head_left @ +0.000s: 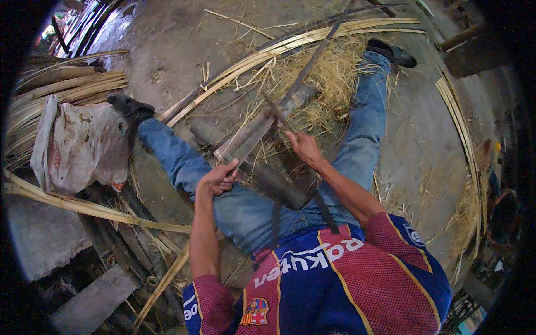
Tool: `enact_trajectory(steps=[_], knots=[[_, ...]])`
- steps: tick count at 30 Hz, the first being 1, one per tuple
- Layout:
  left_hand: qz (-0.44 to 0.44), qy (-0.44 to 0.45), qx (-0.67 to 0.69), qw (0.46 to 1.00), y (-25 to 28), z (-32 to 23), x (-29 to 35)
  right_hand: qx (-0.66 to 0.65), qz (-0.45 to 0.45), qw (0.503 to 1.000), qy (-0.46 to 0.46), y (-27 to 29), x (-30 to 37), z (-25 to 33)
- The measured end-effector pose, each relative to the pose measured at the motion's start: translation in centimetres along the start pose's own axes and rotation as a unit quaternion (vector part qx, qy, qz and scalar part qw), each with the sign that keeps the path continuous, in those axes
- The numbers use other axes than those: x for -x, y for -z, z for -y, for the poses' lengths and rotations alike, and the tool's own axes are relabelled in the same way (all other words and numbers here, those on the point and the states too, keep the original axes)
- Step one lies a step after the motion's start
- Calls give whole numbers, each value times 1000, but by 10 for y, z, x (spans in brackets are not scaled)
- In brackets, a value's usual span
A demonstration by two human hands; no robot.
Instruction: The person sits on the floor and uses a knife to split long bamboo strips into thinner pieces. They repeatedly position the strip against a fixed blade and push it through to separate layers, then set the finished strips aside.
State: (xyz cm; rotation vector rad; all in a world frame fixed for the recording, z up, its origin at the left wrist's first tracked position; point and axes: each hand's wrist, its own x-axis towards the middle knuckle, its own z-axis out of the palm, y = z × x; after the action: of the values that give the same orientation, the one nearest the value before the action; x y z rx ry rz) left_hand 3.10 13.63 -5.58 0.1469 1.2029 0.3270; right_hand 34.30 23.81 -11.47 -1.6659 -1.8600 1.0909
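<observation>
Where a bare floor [416, 148] bears the seated person's spread, jeans-clad legs [363, 128], a long flat strip [306, 72] slants down between them, beside a heap of pale shavings [335, 67]. The left hand [219, 178] has its fingers curled closed around the strip's near end; the right hand [306, 148] closes narrowly on a knife [273, 107] (handle mostly hidden), its blade crossing the strip, though whether they touch cannot be told.
</observation>
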Motion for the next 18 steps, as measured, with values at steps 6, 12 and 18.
enact_trajectory(steps=[6, 12, 18], knots=[[19, -1, 15, 1000, 5, 6, -4, 25, 2, 997, 71, 12, -7, -33], [-31, -34, -40, 998, -4, 14, 23, 107, 24, 991, 71, 25, -19, -31], [-227, -136, -263, 928, -29, 69, 129, 59, -153, 986, 8, 51, -57, -53]])
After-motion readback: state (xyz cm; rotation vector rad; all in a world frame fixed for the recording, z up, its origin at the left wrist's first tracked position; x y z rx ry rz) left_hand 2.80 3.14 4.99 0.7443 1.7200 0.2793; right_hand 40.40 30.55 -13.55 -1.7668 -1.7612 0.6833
